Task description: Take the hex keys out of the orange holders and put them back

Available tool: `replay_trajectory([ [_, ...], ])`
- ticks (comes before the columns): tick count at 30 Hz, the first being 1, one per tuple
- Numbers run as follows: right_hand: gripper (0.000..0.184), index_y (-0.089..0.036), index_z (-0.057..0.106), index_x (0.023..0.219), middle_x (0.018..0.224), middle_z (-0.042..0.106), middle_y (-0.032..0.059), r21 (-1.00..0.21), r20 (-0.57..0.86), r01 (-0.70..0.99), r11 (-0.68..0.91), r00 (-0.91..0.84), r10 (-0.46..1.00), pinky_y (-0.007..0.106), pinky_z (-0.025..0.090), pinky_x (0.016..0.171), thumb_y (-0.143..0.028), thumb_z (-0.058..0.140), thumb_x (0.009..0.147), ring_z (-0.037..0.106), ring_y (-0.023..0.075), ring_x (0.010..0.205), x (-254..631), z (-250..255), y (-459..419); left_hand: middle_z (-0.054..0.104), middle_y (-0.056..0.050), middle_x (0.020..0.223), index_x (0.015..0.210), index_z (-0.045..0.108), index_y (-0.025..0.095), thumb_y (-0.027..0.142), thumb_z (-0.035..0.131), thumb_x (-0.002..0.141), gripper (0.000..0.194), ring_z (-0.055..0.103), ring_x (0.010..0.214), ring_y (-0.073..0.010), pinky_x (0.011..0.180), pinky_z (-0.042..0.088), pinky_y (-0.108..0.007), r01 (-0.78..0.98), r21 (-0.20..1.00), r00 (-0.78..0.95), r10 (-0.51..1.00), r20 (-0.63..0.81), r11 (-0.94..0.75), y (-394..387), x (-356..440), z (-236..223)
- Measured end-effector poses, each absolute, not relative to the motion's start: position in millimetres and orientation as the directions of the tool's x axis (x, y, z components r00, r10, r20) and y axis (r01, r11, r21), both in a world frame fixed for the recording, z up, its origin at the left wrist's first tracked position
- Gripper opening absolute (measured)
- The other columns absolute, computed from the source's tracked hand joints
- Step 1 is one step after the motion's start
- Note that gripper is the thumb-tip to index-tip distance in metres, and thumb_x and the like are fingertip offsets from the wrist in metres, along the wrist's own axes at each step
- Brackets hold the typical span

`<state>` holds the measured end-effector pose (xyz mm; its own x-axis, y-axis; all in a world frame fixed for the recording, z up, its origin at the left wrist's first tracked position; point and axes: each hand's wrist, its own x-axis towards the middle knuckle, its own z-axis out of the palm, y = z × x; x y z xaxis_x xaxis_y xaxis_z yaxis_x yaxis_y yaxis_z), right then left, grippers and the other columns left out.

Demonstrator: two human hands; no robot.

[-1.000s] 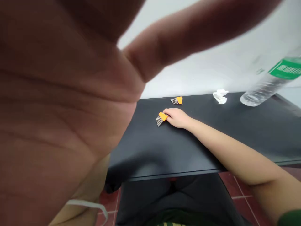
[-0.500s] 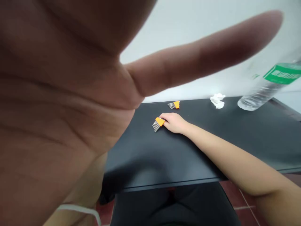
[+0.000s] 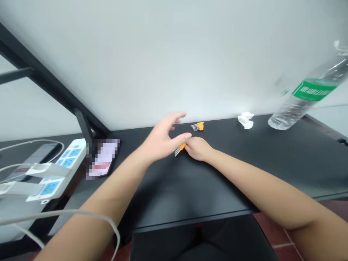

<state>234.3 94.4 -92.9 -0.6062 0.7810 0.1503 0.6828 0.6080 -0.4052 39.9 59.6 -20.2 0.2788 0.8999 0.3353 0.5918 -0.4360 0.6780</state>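
Observation:
My right hand (image 3: 199,148) is closed around a hex key set (image 3: 180,149), whose metal rods stick out of an orange holder toward the left. It rests low over the black table (image 3: 195,192). My left hand (image 3: 163,139) is open, its fingers stretched forward and its thumb reaching over the held set, partly covering the orange holder. Whether that thumb touches the set, I cannot tell. Behind both hands, close to the wall, lies a second hex key set (image 3: 198,126) with a similar orange holder.
To the right stand a clear plastic bottle (image 3: 312,90) with a green label and a crumpled white tissue (image 3: 246,119). At left are a phone (image 3: 104,157), a white power strip (image 3: 63,163) with cables and a black metal frame (image 3: 54,79). A pale cable crosses near my left forearm.
My left hand has moved from close before the camera, where it filled the left side, down and forward to beside my right hand. The right hand keeps its hold on the hex key set.

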Motion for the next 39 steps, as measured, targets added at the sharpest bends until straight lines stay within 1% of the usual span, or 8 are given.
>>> replay_trajectory([
  [4, 0.025, -0.020, 0.063, 0.116, 0.099, 0.076, 0.0070, -0.429, 0.177, 0.707, 0.562, -0.544, 0.820, 0.027, 0.040, 0.067, -0.021, 0.044, 0.099, 0.068, 0.0213, 0.084, 234, -95, 94, 0.066, -0.014, 0.133, 0.146, 0.052, 0.019, 0.058, 0.078, 0.076, 0.084, 0.067, 0.112, -0.0305, 0.094, 0.057, -0.042, 0.709, 0.649, 0.270, 0.956, 0.112, -0.276, 70, 41, -62],
  [8, 0.028, -0.021, 0.063, 0.116, 0.102, 0.075, 0.0057, -0.495, 0.239, 0.681, 0.540, -0.491, 0.838, 0.026, 0.042, 0.072, -0.015, 0.044, 0.096, 0.068, 0.0195, 0.086, 234, -97, 94, 0.075, -0.004, 0.103, 0.122, 0.069, 0.022, 0.052, 0.075, 0.082, 0.051, 0.069, 0.086, -0.0198, 0.081, 0.057, -0.033, 0.603, 0.742, 0.310, 0.943, 0.121, -0.293, 73, 40, -86],
  [11, 0.027, -0.022, 0.064, 0.113, 0.100, 0.074, 0.0037, -0.552, 0.269, 0.624, 0.554, -0.496, 0.826, 0.025, 0.043, 0.073, -0.014, 0.047, 0.093, 0.067, 0.0180, 0.085, 235, -98, 94, 0.074, -0.001, 0.093, 0.118, 0.071, 0.021, 0.048, 0.073, 0.084, 0.043, 0.065, 0.075, -0.0156, 0.071, 0.055, -0.029, 0.547, 0.778, 0.310, 0.938, 0.157, -0.310, 72, 39, -83],
  [16, 0.020, -0.021, 0.061, 0.101, 0.097, 0.073, 0.0035, -0.553, 0.275, 0.623, 0.553, -0.490, 0.827, 0.026, 0.041, 0.070, -0.012, 0.052, 0.086, 0.065, 0.0186, 0.083, 233, -97, 94, 0.074, -0.004, 0.106, 0.118, 0.070, 0.021, 0.040, 0.073, 0.085, 0.039, 0.067, 0.091, -0.0188, 0.086, 0.055, -0.032, 0.525, 0.745, 0.367, 0.900, 0.237, -0.411, 66, 38, -77],
  [22, 0.017, -0.022, 0.060, 0.092, 0.094, 0.072, 0.0028, -0.524, 0.220, 0.675, 0.519, -0.482, 0.848, 0.026, 0.041, 0.071, -0.011, 0.047, 0.089, 0.065, 0.0184, 0.083, 232, -95, 94, 0.073, -0.002, 0.096, 0.109, 0.071, 0.022, 0.036, 0.070, 0.086, 0.028, 0.066, 0.084, -0.0176, 0.082, 0.055, -0.031, 0.580, 0.683, 0.401, 0.885, 0.236, -0.445, 65, 34, -74],
  [31, 0.032, -0.022, 0.063, 0.113, 0.109, 0.073, 0.0034, -0.538, 0.273, 0.575, 0.616, -0.572, 0.773, 0.027, 0.044, 0.080, -0.008, 0.048, 0.088, 0.065, 0.0192, 0.095, 244, -96, 103, 0.070, -0.001, 0.092, 0.105, 0.069, 0.021, 0.035, 0.074, 0.081, 0.028, 0.063, 0.080, -0.0158, 0.079, 0.054, -0.029, 0.574, 0.700, 0.390, 0.893, 0.222, -0.425, 67, 29, -79],
  [36, 0.017, -0.021, 0.061, 0.093, 0.094, 0.071, 0.0042, -0.402, 0.233, 0.721, 0.565, -0.516, 0.824, 0.027, 0.040, 0.070, -0.012, 0.048, 0.088, 0.063, 0.0194, 0.082, 245, -89, 102, 0.066, -0.001, 0.085, 0.105, 0.070, 0.023, 0.037, 0.070, 0.083, 0.026, 0.060, 0.076, -0.0161, 0.073, 0.050, -0.029, 0.667, 0.582, 0.398, 0.883, 0.250, -0.465, 67, 29, -75],
  [39, 0.016, -0.021, 0.059, 0.088, 0.092, 0.071, 0.0047, -0.422, 0.175, 0.754, 0.503, -0.476, 0.862, 0.027, 0.041, 0.070, -0.011, 0.046, 0.087, 0.063, 0.0194, 0.080, 250, -86, 106, 0.066, 0.000, 0.084, 0.102, 0.070, 0.024, 0.038, 0.068, 0.085, 0.022, 0.059, 0.075, -0.0163, 0.071, 0.048, -0.028, 0.695, 0.553, 0.402, 0.886, 0.230, -0.459, 67, 28, -72],
])
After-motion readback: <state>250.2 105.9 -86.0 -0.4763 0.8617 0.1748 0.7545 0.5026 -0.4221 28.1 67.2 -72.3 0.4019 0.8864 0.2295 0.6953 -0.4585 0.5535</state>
